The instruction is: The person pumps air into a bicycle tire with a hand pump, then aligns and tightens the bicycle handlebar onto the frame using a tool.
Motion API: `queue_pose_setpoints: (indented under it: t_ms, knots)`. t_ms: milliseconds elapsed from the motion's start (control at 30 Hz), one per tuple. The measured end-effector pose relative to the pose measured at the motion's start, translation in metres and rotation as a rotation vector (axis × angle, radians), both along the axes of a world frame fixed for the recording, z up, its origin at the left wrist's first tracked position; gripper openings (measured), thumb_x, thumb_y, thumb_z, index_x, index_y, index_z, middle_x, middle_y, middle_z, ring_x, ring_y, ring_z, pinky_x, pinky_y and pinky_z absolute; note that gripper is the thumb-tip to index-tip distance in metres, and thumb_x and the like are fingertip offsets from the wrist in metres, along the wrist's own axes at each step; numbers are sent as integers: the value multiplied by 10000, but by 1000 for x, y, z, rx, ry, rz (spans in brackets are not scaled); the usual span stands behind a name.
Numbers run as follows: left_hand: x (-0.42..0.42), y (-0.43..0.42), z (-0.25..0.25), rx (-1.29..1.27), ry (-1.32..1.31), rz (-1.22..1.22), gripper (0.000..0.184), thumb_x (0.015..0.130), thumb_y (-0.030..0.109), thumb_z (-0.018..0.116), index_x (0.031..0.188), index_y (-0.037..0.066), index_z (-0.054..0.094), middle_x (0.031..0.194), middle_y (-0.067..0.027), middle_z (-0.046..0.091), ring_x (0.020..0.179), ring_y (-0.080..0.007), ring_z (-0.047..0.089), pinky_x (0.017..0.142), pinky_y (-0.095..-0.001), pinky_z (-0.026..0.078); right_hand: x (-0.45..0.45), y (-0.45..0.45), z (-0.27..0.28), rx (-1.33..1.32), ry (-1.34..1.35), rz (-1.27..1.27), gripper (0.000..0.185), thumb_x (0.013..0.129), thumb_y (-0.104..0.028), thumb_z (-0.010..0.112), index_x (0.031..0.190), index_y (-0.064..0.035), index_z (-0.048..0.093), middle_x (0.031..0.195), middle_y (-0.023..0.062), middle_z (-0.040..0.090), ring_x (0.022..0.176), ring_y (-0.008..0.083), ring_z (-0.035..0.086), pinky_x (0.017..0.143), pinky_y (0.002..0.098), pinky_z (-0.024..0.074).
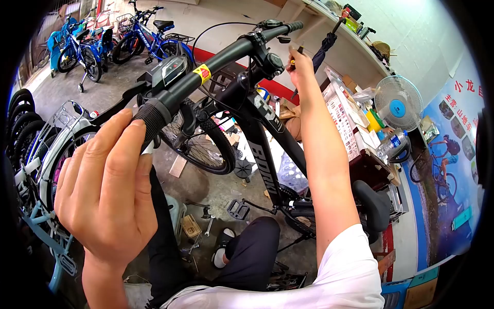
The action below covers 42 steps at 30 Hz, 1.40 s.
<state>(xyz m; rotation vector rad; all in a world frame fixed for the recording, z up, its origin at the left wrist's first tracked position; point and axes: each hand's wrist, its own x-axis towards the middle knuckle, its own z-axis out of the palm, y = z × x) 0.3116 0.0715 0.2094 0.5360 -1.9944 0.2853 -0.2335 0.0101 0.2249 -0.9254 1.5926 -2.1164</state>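
Observation:
A black mountain bike stands in front of me, its frame (pixel 260 149) running down between my knees and right arm. My left hand (pixel 105 188) is closed at the near end of the handlebar, fingertips on the ribbed black grip (pixel 154 117). A small pale bit shows beneath those fingertips, too hidden to name. Beyond the stem, near the far side of the handlebar (pixel 221 54), my right hand (pixel 301 67) is closed around a slim black-and-yellow handled tool (pixel 293 64); its exact kind is unclear. A yellow-and-red sticker (pixel 202 73) marks the bar.
Below lie a wrench (pixel 209 225), a pedal (pixel 238 209) on its crank and scattered parts. A white bicycle (pixel 67 129) and tyres stand left, blue children's bikes (pixel 146 38) behind. On the right are a cluttered cabinet (pixel 342 113), a fan (pixel 398 107) and the saddle (pixel 371 206).

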Motion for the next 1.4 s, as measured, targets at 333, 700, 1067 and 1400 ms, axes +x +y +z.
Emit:
queue_pose_setpoints:
  t_ms: [333,700,1067,1400]
  knots:
    - [4,-1,2,-35,-66,-9,303,887,22,678,1188,-8,684,1167,-187,733,958,-345,725,844,-412,563,7,9,-4,-221,-28,11,201,940,-223,771,921,-116,601,770,13,559,668,154,514,686,364,470]
    - [2,-3,4,-109,-76,11,270,919,118,685,1155,-13,698,1133,-185,734,887,-331,718,774,-385,561,9,-4,-10,-176,28,36,223,945,-247,758,897,-112,587,770,3,553,641,117,508,578,304,448]
    - [2,-1,3,-54,-57,-34,318,855,29,707,1170,-15,695,1150,-199,730,945,-368,719,835,-413,564,10,3,-3,-45,244,-105,126,973,-198,635,975,-76,606,795,12,592,655,125,549,543,299,474]
    - [4,-3,0,-114,-47,3,305,858,79,730,1152,0,702,1136,-163,736,926,-349,718,826,-411,571,18,-7,-8,-147,81,78,207,1002,-149,624,1160,-17,597,879,56,654,755,145,612,681,313,504]
